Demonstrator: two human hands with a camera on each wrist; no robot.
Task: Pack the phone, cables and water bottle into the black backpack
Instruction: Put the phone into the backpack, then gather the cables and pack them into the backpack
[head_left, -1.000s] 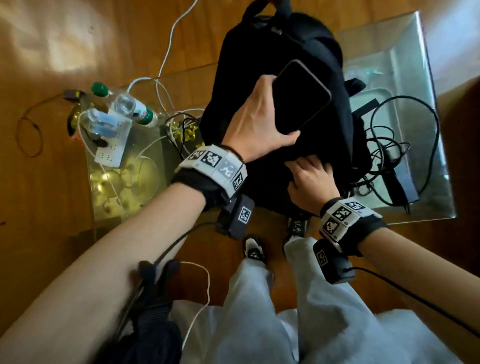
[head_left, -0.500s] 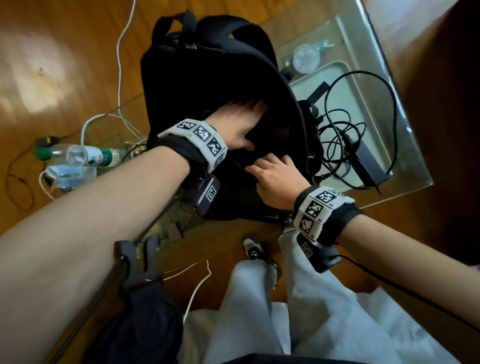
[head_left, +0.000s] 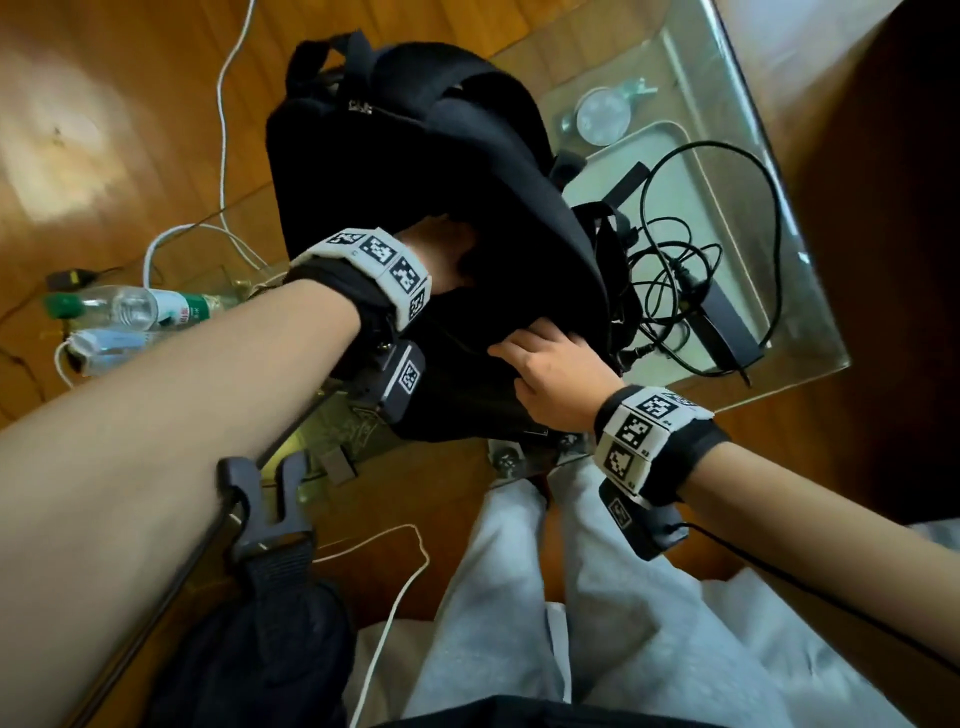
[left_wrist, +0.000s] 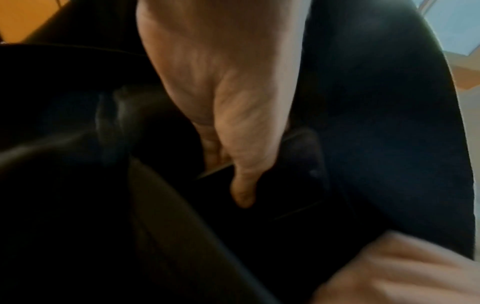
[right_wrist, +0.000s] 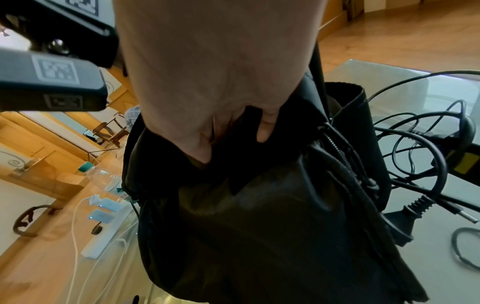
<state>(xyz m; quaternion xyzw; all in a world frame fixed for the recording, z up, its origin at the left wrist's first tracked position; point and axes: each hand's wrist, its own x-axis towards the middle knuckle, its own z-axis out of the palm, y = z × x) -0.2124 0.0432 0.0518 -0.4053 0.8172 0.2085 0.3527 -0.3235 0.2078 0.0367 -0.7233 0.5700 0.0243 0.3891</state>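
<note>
The black backpack (head_left: 415, 171) stands on the glass table (head_left: 810, 291) with its top unzipped. My left hand (head_left: 447, 249) is sunk inside the opening up to the wrist. In the left wrist view its thumb (left_wrist: 244, 191) lies on a dark flat slab, the phone (left_wrist: 265, 191), fingers behind it. My right hand (head_left: 550, 364) pinches the near edge of the opening (right_wrist: 233, 139) and holds it apart. The water bottle (head_left: 130, 309) lies to the left. Tangled black cables (head_left: 691, 260) with a power adapter (head_left: 727, 332) lie to the right of the bag.
A white power strip with chargers (right_wrist: 103, 232) and white cords (head_left: 223, 130) sits left of the bag, near the bottle. A round clear lid (head_left: 602, 117) lies at the table's far side. The floor is wood; my grey-trousered legs (head_left: 545, 597) are below.
My left hand has carried the phone from above the backpack down into its opening, going deeper since half a second ago. The right hand has kept its grip on the edge.
</note>
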